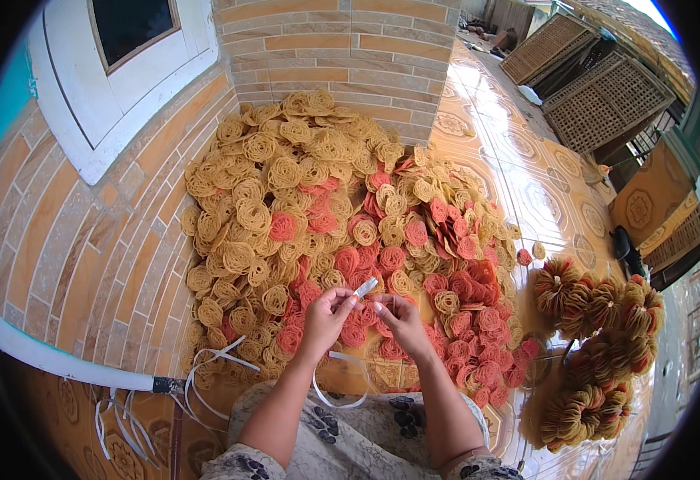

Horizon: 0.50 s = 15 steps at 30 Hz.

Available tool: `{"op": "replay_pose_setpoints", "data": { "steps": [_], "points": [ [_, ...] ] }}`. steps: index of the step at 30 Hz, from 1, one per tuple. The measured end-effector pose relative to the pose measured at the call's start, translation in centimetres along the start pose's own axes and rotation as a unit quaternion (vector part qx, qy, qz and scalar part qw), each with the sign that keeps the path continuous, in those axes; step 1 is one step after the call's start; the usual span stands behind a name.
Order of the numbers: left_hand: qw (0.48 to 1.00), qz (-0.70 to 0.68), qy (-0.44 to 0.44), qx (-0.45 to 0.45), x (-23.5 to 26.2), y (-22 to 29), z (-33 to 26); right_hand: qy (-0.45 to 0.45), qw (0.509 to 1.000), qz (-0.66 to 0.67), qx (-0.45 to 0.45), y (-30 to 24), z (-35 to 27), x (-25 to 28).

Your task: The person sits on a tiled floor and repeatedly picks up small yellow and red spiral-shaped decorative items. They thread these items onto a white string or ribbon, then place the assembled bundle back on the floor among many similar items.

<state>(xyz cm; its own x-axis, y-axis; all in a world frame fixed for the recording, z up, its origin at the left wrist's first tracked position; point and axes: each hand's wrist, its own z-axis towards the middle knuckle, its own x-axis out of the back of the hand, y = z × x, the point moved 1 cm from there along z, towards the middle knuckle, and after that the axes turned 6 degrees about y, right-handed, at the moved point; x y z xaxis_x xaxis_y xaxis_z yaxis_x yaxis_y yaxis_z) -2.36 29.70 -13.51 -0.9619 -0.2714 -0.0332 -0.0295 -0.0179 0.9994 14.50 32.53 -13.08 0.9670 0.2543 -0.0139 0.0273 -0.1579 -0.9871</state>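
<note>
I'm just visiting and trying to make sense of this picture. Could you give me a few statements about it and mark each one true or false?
1. Both hands hold a white strip. True: the left hand and right hand pinch the white strip between them.
2. The loose heap of crackers is all one colour. False: it mixes yellow and pink-red rounds.
3. Tied bundles lie to the person's right. True.
4. The heap lies on a table. False: it lies on the patterned tiled floor, against a brick wall.
5. More white strips lie at the lower left. True.
</note>
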Motion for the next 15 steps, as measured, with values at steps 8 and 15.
{"op": "replay_pose_setpoints", "data": {
  "steps": [8,15],
  "points": [
    [0.982,0.152,-0.005,-0.115,-1.7,-0.8,-1.0,0.035,0.999,0.022,0.035,1.0,0.1,-0.5],
    [0.998,0.063,-0.006,0.020,-1.6,-1.2,-0.9,0.053,0.997,0.056,0.027,0.9,0.0,-0.5]
  ]
}}
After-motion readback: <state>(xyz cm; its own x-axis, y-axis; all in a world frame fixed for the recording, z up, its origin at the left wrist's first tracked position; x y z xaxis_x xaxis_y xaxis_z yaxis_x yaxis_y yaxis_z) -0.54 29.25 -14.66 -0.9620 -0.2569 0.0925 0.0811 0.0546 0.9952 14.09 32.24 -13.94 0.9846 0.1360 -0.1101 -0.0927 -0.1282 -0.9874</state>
